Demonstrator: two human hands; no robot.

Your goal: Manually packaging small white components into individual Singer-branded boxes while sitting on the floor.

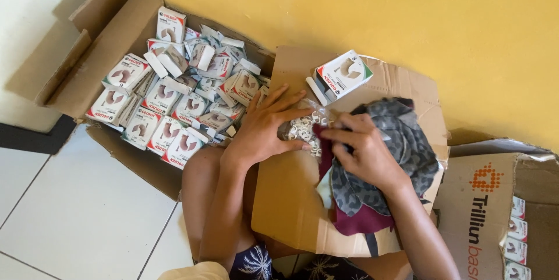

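My left hand (268, 125) rests on a clear plastic bag of small white clips (304, 127), fingers spread over its left side. My right hand (362, 149) pinches the bag's right side, lying on a grey patterned cloth with a maroon part (402, 146). Bag and cloth sit on a cardboard sheet (291, 198) across my lap. An open white-and-green small box (342, 75) lies on the sheet just beyond my hands.
A big open cardboard carton (110, 47) at the left holds several small white-and-green boxes (174, 99). Another carton (489, 210) with similar boxes stands at the right. A yellow wall (378, 12) is ahead; white floor tiles (75, 210) lie at the lower left.
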